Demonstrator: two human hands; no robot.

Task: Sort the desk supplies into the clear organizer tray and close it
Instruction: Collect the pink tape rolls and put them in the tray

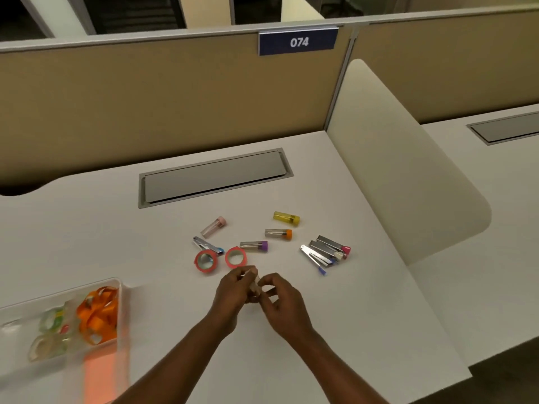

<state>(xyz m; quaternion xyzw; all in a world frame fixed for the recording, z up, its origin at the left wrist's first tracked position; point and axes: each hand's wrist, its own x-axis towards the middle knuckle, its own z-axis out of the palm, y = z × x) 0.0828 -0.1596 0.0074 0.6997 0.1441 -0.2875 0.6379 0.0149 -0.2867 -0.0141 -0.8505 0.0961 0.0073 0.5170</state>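
The tabletop point(291, 330) looks smooth and matt, the staplers point(326, 249) are shiny metal, and the organizer tray point(121, 290) is clear plastic.

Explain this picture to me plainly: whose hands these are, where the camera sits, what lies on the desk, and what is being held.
There is no machine here. A person wears a camera on the head, looking down at their own hands. The left hand and right hand meet over a small pale object; blur hides what it is. On the white desk lie two red tape rolls, small capped tubes and a pile of metal clips. At the left sits the clear organizer tray, holding orange ribbon and more tape.
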